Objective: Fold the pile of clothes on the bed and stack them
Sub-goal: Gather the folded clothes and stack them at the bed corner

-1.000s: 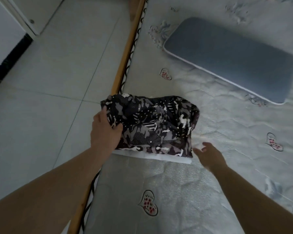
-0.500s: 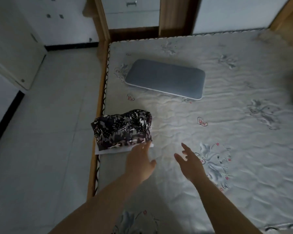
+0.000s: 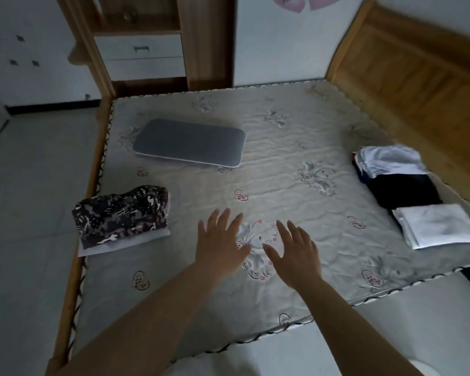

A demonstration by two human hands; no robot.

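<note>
Over the bed (image 3: 282, 147), left hand (image 3: 219, 246) and right hand (image 3: 296, 252) hover with fingers spread, holding nothing. Left of them sits the folded stack (image 3: 122, 213); clothes (image 3: 407, 183) wait well right. Reach right, take one garment, spread it flat.

We count two folded garments stacked at the bed's left edge: one camouflage piece (image 3: 122, 213) on one white piece (image 3: 125, 244). Three garments lie right: pale (image 3: 388, 160), black (image 3: 403, 189), white (image 3: 437, 226). One grey pillow (image 3: 189, 142).

Both forearms are bare, no sleeves, rings or watch showing.
</note>
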